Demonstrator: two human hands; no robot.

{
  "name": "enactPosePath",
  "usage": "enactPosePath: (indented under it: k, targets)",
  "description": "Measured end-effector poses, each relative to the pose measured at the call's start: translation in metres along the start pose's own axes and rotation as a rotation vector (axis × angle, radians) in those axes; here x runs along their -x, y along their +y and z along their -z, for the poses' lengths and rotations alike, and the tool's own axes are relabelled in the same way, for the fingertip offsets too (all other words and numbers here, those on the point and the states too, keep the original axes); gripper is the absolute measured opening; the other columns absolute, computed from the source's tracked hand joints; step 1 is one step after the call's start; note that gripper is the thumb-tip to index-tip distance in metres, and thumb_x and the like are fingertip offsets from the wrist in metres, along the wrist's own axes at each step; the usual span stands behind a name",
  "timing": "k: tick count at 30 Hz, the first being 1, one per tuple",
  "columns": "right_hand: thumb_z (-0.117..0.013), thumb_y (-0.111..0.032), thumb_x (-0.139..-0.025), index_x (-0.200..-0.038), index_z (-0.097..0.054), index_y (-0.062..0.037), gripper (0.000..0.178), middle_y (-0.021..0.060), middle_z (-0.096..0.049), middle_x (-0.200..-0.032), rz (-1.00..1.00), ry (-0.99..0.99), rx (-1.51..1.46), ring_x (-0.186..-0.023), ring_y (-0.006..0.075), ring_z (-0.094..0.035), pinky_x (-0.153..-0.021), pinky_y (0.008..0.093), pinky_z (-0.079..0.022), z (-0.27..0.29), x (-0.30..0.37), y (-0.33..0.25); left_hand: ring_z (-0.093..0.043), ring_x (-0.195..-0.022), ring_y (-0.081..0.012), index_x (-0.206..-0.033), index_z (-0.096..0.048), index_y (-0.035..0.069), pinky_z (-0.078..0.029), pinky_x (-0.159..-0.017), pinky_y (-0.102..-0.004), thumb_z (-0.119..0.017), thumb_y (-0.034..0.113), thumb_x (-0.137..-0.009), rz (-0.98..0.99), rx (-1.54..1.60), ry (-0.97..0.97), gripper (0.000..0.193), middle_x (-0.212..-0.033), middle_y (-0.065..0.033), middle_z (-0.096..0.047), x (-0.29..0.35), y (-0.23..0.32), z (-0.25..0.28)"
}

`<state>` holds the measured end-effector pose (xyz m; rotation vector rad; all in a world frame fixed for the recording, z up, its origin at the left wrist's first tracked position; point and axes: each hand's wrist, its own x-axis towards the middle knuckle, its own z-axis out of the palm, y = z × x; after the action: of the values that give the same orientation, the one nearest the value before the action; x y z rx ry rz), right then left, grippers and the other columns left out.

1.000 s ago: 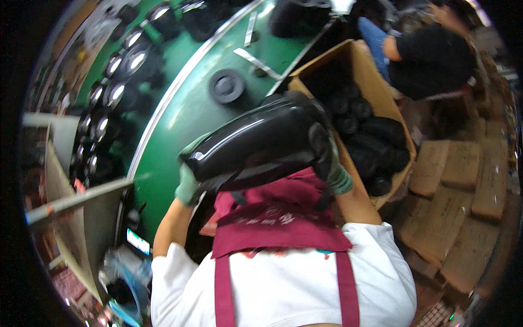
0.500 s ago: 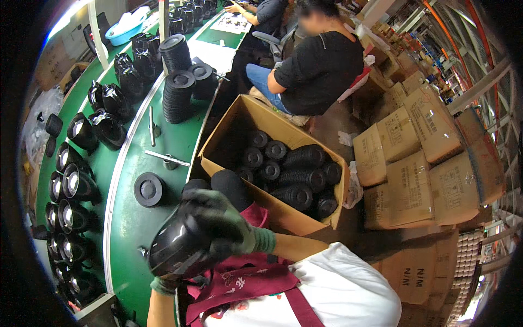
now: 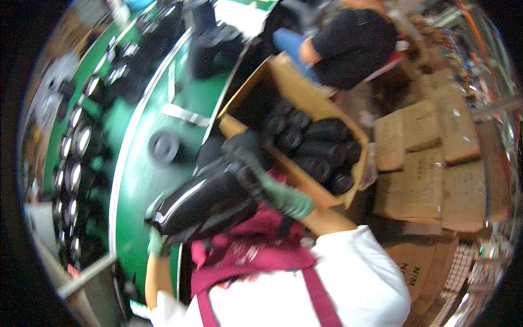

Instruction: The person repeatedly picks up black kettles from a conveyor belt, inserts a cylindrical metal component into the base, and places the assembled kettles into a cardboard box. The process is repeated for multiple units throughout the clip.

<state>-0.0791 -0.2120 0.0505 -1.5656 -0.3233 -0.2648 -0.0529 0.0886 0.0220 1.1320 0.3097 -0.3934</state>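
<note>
A glossy black rounded housing [image 3: 204, 203] lies lengthwise between my hands, over the near edge of the green bench [image 3: 133, 180]. My left hand [image 3: 156, 229], in a green glove, grips its left end, with the fingers partly hidden behind it. At the other end my right hand [image 3: 260, 177], in a green glove with dark fingers, closes on its upper right side. Motion smears these fingers. A black round disc [image 3: 164, 147] lies flat on the bench beyond the housing.
Right of the bench stands an open carton [image 3: 308, 188] holding several black ribbed round parts. Glossy black housings [image 3: 76, 174] line the bench's far left side. A metal bar [image 3: 186, 115] lies beyond the disc. A seated person [image 3: 354, 49] is behind the carton; stacked cartons [image 3: 408, 185] stand at right.
The housing has turned from a tilted pose to a lengthwise one, showing its long glossy side. My right hand has moved right, farther from my left. The whole view has shifted and blurred.
</note>
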Motion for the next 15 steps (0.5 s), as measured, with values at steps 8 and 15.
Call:
enactPosePath:
  k: [8,15]
  targets:
    - [-0.051,-0.027,-0.101,-0.147,-0.038,-0.0007,0.054,0.0124,-0.055,-0.136,-0.615,-0.08,-0.436,-0.124,0.0211,-0.054,-0.108,0.0334,-0.04,0.009,-0.021,-0.039,-0.068,-0.091,-0.0209,-0.115,-0.068,-0.002,-0.052,-0.085,-0.0303,-0.071,0.009,-0.075,-0.616,-0.93,-0.204,0.042,-0.101,-0.0124,-0.069,0.017,0.02,-0.007]
    - [-0.057,-0.018,-0.099,-0.144,-0.045,-0.0039,0.049,0.0085,-0.046,-0.145,-0.232,0.14,-0.084,-0.131,0.023,-0.045,-0.113,0.0363,-0.032,0.01,0.02,-0.01,-0.063,-0.109,-0.0318,-0.132,-0.054,0.005,-0.055,-0.092,-0.044,-0.044,0.051,-0.096,0.345,0.287,0.251,0.059,-0.124,-0.0158,-0.062,0.021,0.017,-0.05]
